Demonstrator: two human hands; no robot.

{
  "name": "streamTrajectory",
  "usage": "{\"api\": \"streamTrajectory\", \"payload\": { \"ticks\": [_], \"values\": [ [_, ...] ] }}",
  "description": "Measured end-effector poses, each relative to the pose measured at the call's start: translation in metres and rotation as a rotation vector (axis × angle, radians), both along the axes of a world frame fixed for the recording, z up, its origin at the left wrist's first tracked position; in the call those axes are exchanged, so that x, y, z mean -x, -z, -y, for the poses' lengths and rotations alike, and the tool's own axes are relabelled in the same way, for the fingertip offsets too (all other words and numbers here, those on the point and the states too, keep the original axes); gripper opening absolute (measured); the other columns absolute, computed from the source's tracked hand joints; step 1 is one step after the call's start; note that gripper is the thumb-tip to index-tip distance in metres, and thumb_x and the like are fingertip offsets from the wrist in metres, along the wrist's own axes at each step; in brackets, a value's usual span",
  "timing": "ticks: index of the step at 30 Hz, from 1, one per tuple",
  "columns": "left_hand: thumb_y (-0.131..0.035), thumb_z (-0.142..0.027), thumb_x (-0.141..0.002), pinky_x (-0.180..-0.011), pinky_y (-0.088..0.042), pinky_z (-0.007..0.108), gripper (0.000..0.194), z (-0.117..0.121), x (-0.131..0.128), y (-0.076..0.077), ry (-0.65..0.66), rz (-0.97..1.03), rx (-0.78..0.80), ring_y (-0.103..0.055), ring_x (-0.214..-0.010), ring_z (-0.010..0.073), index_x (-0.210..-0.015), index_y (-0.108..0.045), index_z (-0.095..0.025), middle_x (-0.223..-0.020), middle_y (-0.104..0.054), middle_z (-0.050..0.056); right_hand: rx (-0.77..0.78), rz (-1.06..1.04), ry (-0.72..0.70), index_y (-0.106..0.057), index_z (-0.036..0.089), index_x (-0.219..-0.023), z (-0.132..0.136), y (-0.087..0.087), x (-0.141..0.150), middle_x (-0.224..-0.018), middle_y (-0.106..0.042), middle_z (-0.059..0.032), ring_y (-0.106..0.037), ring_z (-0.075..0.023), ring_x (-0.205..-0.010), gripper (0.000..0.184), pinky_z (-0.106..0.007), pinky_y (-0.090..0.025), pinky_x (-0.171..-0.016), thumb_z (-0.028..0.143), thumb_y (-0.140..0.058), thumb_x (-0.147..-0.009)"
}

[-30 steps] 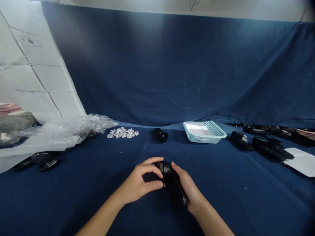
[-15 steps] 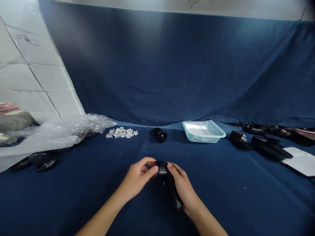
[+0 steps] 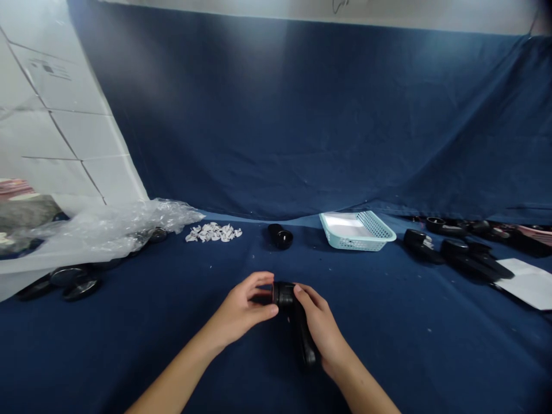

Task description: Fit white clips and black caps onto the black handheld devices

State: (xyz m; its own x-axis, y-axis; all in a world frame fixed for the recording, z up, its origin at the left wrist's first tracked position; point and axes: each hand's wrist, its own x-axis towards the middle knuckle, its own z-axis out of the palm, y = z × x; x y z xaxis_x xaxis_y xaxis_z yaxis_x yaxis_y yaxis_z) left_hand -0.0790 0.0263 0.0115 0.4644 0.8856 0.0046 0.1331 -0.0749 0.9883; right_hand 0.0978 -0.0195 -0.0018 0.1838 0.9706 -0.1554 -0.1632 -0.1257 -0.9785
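Note:
A black handheld device (image 3: 305, 339) with a short cylindrical head and a long handle is in front of me, its handle pointing down toward me. My right hand (image 3: 321, 325) wraps around it from the right, thumb on top near the head. At the left end of the head is my left hand (image 3: 248, 307), fingers and thumb spread around the open-looking rim. Its fingertips are close to the rim; whether they touch it I cannot tell. A reddish-brown edge shows at that rim. Farther back lies a similar black part (image 3: 281, 237) with a round end.
A pile of small white plastic pieces (image 3: 213, 232) lies at the back left, beside clear plastic wrap (image 3: 125, 227) and black round parts (image 3: 80, 286). A light-blue basket (image 3: 357, 244) stands at the back right. Farther right are black parts (image 3: 461, 259) and a white sheet (image 3: 526, 282).
My left fingers and thumb have spread apart around the head's end, the thumb moving down off its front. My right hand keeps its hold, and the device has hardly moved.

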Motion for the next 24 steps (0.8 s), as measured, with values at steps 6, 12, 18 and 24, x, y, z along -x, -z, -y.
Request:
{"api": "streamTrajectory", "payload": {
  "ticks": [6,12,18,24],
  "values": [
    [-0.06,-0.05,-0.084,-0.056,-0.054,0.033,0.051,-0.0001,-0.0011,0.0,-0.07,-0.069,0.122,-0.066,-0.073,0.0206,-0.123,-0.051,-0.018,-0.114,-0.062,0.015,0.013,0.016,-0.012,-0.07,0.021,-0.103,0.0018,-0.0019,0.0014,-0.089,-0.072,-0.0029,-0.063,-0.0238,-0.089,0.046,-0.029,-0.046,-0.077,0.058,-0.064,-0.076],
    [-0.083,-0.028,-0.065,-0.085,-0.053,0.035,0.077,0.0008,0.0016,-0.0056,-0.005,0.017,0.01,-0.051,-0.121,0.0274,-0.132,-0.045,-0.029,-0.143,-0.043,0.011,0.039,0.087,0.017,-0.068,0.021,-0.108,0.0012,-0.004,0.0023,-0.091,-0.073,-0.0038,-0.063,-0.0233,-0.088,0.049,-0.03,-0.044,-0.079,0.058,-0.063,-0.076],
    [-0.067,-0.045,-0.08,-0.069,-0.056,0.038,0.051,0.0005,0.001,-0.0034,-0.041,-0.07,0.094,-0.066,-0.093,0.0266,-0.122,-0.054,-0.019,-0.123,-0.059,0.016,0.019,0.095,0.006,-0.068,0.02,-0.108,0.0016,-0.0035,0.0028,-0.087,-0.073,-0.0034,-0.063,-0.0231,-0.086,0.05,-0.03,-0.045,-0.076,0.058,-0.064,-0.076],
    [-0.072,-0.04,-0.078,-0.092,-0.052,0.04,0.062,0.0024,0.0009,-0.0033,-0.033,0.007,0.003,-0.051,-0.124,0.0282,-0.133,-0.046,-0.026,-0.14,-0.048,0.012,0.023,0.084,0.028,-0.067,0.02,-0.11,0.0031,-0.0048,0.0029,-0.091,-0.073,-0.0045,-0.063,-0.0244,-0.088,0.051,-0.031,-0.045,-0.079,0.058,-0.064,-0.075]
  ]
}}
